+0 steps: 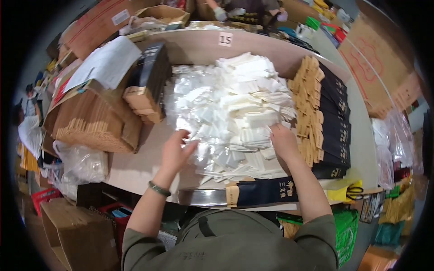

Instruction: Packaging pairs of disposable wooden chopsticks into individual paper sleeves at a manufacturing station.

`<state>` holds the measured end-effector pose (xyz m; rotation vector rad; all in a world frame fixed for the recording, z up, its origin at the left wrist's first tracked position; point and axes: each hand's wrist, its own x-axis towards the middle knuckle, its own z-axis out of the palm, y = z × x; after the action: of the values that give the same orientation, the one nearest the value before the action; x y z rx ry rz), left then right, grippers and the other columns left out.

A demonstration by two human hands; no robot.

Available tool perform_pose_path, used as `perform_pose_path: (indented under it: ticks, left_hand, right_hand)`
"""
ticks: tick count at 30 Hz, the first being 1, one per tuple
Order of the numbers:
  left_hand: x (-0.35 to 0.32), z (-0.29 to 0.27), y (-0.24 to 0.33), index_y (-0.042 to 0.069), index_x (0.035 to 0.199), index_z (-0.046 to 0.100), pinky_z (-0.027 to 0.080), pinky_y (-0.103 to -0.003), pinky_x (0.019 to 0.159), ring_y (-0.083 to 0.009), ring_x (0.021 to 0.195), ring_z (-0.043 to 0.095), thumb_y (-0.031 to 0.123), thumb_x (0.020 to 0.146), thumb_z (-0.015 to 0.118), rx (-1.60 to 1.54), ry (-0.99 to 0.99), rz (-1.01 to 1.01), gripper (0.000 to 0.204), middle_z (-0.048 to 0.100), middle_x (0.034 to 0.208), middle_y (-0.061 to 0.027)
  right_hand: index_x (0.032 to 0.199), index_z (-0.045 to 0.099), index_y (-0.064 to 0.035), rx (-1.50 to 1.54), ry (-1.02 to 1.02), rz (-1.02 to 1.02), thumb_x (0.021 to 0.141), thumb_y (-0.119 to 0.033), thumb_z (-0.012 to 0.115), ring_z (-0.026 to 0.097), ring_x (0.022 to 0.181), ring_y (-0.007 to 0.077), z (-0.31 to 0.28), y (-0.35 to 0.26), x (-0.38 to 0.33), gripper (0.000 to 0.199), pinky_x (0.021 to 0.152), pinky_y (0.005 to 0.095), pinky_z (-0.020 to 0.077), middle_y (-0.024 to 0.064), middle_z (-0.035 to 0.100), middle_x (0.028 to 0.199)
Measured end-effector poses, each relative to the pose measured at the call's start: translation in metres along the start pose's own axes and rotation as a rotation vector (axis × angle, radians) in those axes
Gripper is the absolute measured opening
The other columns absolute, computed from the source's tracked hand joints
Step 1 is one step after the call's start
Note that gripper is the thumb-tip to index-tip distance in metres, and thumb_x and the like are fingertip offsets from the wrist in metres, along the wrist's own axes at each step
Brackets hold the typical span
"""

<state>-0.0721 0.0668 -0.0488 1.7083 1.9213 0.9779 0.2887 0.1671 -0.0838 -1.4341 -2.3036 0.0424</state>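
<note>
My left hand [177, 152] is held over the near left side of a heap of clear plastic packets [195, 97], its thumb and fingers apart and nothing between them. Beside these lies a large loose pile of flat white packets [255, 101]. My right hand [285, 142] is at the right edge of that pile, fingertips pinched together on a white packet; its far part is partly hidden by the hand. Between my forearms, along the near table edge, a dark blue and brown paper sleeve [264, 192] lies beside a shiny metal strip [202, 197].
Rows of dark blue and brown sleeves [332, 122] line the right side. At left stand a carton of brown paper pieces [97, 124] and a stack of dark sleeves [151, 72]. Black-handled scissors [355, 192] lie near right. A co-worker [246, 11] is beyond the table's raised back panel [190, 43].
</note>
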Motion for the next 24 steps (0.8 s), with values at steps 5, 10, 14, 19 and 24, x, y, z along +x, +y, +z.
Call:
perform_pose_path:
  ticks: [5, 10, 14, 19, 24]
  left_hand:
    - [0.005, 0.026, 0.001, 0.004, 0.105, 0.061, 0.052, -0.043, 0.077, -0.0364, 0.091, 0.063, 0.025, 0.081, 0.077, 0.282, -0.213, 0.063, 0.036, 0.063, 0.107, -0.0163]
    - [-0.012, 0.016, -0.015, 0.004, 0.1, 0.061, 0.051, -0.041, 0.074, -0.0337, 0.085, 0.063, 0.021, 0.079, 0.078, 0.188, -0.125, 0.002, 0.032, 0.061, 0.094, -0.0137]
    - [-0.023, 0.013, -0.006, 0.008, 0.103, 0.061, 0.051, -0.039, 0.072, -0.03, 0.083, 0.063, 0.029, 0.077, 0.081, 0.219, -0.243, 0.094, 0.039, 0.063, 0.096, -0.009]
    - [-0.039, 0.012, -0.008, 0.01, 0.105, 0.062, 0.051, -0.04, 0.072, -0.0293, 0.083, 0.063, 0.028, 0.077, 0.082, 0.348, -0.283, -0.022, 0.039, 0.063, 0.098, -0.009]
    - [-0.071, 0.014, -0.002, 0.007, 0.096, 0.062, 0.05, -0.041, 0.067, -0.0324, 0.078, 0.062, 0.023, 0.078, 0.08, 0.204, -0.183, 0.105, 0.03, 0.06, 0.097, -0.0111]
  right_hand:
    - [0.089, 0.066, -0.0019, -0.089, -0.111, 0.074, 0.081, -0.015, 0.065, 0.064, 0.086, 0.0372, -0.008, -0.019, 0.0, 0.016, 0.076, 0.0461, 0.0526, 0.0177, 0.065, 0.088]
    - [0.083, 0.066, 0.0015, 0.155, -0.184, 0.323, 0.08, -0.015, 0.061, 0.066, 0.08, 0.0342, -0.035, -0.035, -0.014, 0.017, 0.07, 0.044, 0.0518, 0.0173, 0.068, 0.082]
    - [0.081, 0.064, 0.003, 0.599, -0.316, 0.553, 0.081, -0.009, 0.068, 0.052, 0.059, 0.0077, -0.028, -0.037, -0.007, 0.013, 0.054, 0.0267, 0.043, 0.0009, 0.059, 0.064]
    - [0.08, 0.067, 0.0022, 1.089, -0.63, 0.551, 0.08, -0.017, 0.068, 0.054, 0.063, 0.0071, -0.028, -0.093, -0.005, 0.019, 0.056, 0.026, 0.0438, 0.0016, 0.061, 0.067]
    - [0.087, 0.066, 0.0012, 0.903, -0.717, 0.386, 0.085, -0.007, 0.067, 0.051, 0.063, 0.0048, -0.002, -0.109, -0.033, 0.008, 0.057, 0.0226, 0.0418, -0.0025, 0.058, 0.07]
